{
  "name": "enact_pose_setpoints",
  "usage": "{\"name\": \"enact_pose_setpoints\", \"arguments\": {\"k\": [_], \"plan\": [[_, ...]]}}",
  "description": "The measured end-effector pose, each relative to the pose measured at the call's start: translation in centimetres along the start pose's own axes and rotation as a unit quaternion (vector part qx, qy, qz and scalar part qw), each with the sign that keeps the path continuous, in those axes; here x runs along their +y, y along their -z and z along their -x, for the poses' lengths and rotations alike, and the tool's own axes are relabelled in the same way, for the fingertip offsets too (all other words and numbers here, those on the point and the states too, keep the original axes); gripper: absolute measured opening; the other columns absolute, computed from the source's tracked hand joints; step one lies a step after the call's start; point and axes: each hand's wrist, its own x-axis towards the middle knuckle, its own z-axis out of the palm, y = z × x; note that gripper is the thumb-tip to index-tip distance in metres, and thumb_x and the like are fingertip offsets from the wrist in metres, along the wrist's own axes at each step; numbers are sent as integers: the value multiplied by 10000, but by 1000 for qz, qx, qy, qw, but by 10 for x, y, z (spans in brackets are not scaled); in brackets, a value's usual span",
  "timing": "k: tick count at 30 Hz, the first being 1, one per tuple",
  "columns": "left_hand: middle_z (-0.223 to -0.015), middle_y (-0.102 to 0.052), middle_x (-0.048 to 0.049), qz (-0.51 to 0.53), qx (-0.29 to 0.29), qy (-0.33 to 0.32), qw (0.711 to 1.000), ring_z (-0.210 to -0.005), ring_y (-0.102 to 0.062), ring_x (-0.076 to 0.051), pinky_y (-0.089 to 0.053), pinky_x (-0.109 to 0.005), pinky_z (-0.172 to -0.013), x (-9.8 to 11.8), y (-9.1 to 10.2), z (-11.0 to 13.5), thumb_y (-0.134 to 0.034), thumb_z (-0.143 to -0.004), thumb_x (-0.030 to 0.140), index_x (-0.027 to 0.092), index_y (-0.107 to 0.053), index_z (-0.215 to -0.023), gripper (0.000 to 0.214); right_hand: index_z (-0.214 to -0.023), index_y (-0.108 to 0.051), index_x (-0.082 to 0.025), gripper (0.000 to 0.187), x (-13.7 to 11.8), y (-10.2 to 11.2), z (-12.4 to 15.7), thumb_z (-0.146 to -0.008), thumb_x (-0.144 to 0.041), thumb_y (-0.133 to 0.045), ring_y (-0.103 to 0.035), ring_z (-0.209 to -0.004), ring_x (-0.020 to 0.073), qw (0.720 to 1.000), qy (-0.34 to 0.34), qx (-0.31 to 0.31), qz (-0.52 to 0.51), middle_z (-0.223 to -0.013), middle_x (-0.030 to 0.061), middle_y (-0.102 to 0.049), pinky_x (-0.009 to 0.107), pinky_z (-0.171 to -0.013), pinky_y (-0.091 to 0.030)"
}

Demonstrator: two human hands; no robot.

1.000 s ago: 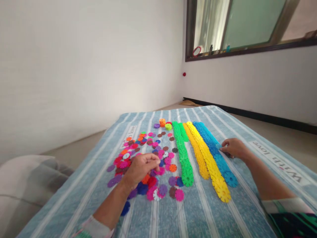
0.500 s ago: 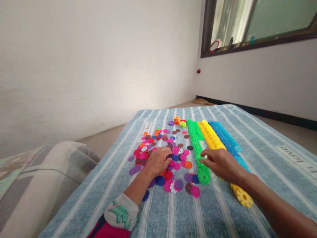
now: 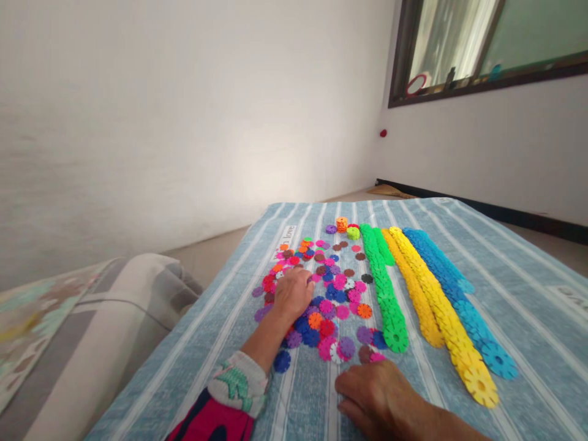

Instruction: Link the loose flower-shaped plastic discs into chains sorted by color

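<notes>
A heap of loose plastic snowflake discs in pink, purple, blue, orange and brown lies on a blue striped cloth. My left hand rests on the heap's left part, fingers curled down among the discs and hidden by the back of the hand. My right hand lies flat on the cloth at the near edge, fingers spread, holding nothing, just below a pink disc. To the right run long overlapping rows of green discs, yellow discs and blue discs.
Small stacks of orange discs and light green discs stand at the far end of the heap. A grey folded blanket lies left of the cloth. White walls rise behind, with a window at the upper right.
My right hand has drawn back from the green row to the near edge of the cloth. My left hand has shifted slightly farther up the heap. The view has panned left.
</notes>
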Motion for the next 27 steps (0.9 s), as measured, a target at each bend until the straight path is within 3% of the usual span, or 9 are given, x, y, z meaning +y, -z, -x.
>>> {"name": "enact_pose_setpoints", "arguments": {"k": [3, 6, 9, 15, 19, 23, 27], "plan": [[-1199, -652, -116, 39, -8, -95, 995, -1152, -549, -256, -395, -388, -1013, 10, -6, 1, -570, -853, 256, 163, -674, -1060, 250, -798, -571, -214, 45, 8, -16, -4, -778, -203, -610, -671, -666, 184, 1000, 9, 14, 14, -795, 8, -720, 299, -748, -456], [-1371, -564, -86, 64, -67, -167, 982, -1289, -459, -279, -333, -450, -1082, 20, -13, 4, -591, -861, 336, 206, -617, -1211, 374, -757, -537, -219, 98, 16, -37, -10, -749, -232, -635, -658, -609, 176, 998, 38, 50, 28, -729, -16, -707, 329, -808, -454], [-1362, -579, -47, 49, -85, -150, 984, -1267, -486, -267, -338, -492, -1061, 25, -14, 7, -580, -876, 354, 259, -593, -1226, 363, -701, -485, -222, 172, 22, -54, -13, -758, -270, -640, -618, -530, 145, 992, 58, 102, 39, -650, -47, -679, 304, -789, -446], [-1145, -691, -63, -27, -32, -57, 997, -1110, -584, -263, -393, -482, -992, 21, -7, 11, -560, -891, 297, 205, -656, -1016, 183, -683, -439, -226, 276, 30, -71, -12, -870, -384, -567, -529, -464, 104, 981, 78, 174, 38, -579, -79, -623, 231, -712, -427], [-1305, -612, -80, 11, -20, -92, 995, -1225, -519, -261, -385, -454, -1034, 23, -11, 11, -595, -877, 333, 197, -633, -1124, 284, -684, -428, -228, 351, 37, -86, -16, -926, -478, -476, -471, -454, 102, 982, 85, 166, 36, -541, -83, -559, 206, -677, -419], [-1420, -523, -67, 45, -63, -160, 984, -1326, -428, -275, -350, -509, -1067, 26, -18, 13, -588, -878, 424, 241, -560, -1271, 435, -689, -436, -231, 358, 41, -98, -20, -936, -490, -444, -448, -444, 103, 983, 86, 160, 31, -544, -83, -547, 210, -668, -416], [-1352, -590, -52, 31, -61, -137, 988, -1246, -508, -268, -313, -584, -1063, 25, -17, 12, -566, -897, 394, 246, -616, -1170, 315, -679, -441, -229, 328, 40, -95, -17, -888, -472, -518, -471, -456, 101, 987, 70, 141, 10, -564, -84, -579, 215, -684, -415]]}}
